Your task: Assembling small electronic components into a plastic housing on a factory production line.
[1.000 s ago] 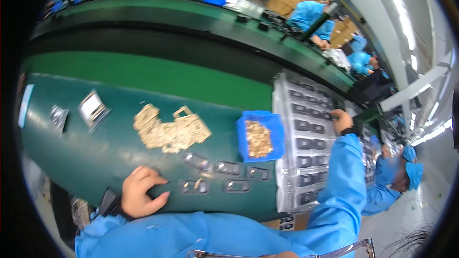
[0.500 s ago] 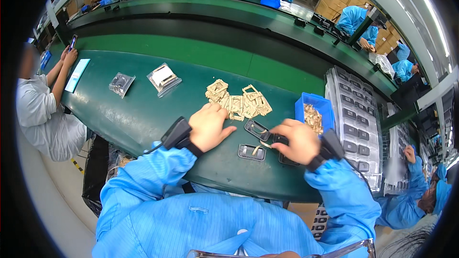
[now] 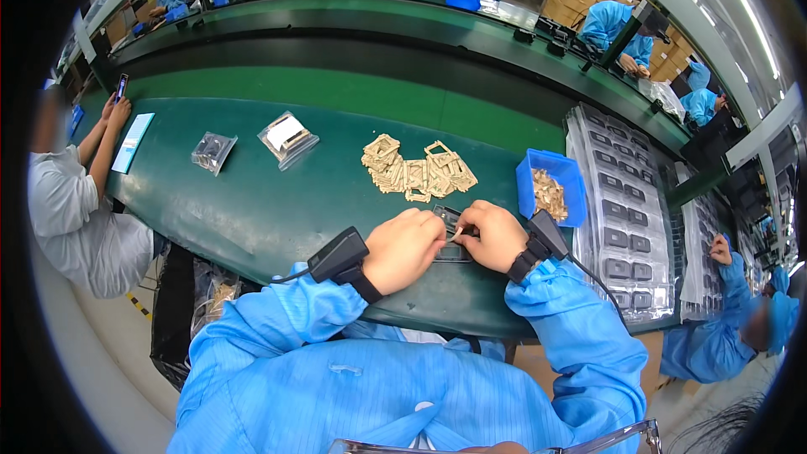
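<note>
Right hand [image 3: 494,237]: thumb and index finger brought together on a small tan strip [image 3: 458,234], which we see held over a dark casing [image 3: 452,253] on the green tabletop [image 3: 277,214]. Left hand [image 3: 404,252]: fingers curled in, tips at the casing's left end; we cannot tell whether they grip it or only steady it. A second dark casing [image 3: 445,213] lies just beyond, partly hidden by the hands.

Farther out, we note a loose heap of tan frames [image 3: 416,175] past the knuckles. To the right stands a blue bin [image 3: 525,192] with tan pieces [image 3: 550,195] inside; beside it, clear trays [image 3: 582,244] carry rows of dark casings. Off to the left we find two clear bags, one with a white label [image 3: 286,132], the other with dark contents [image 3: 213,150]. At the far left, a person in white [image 3: 88,219] holds a phone [image 3: 122,87].
</note>
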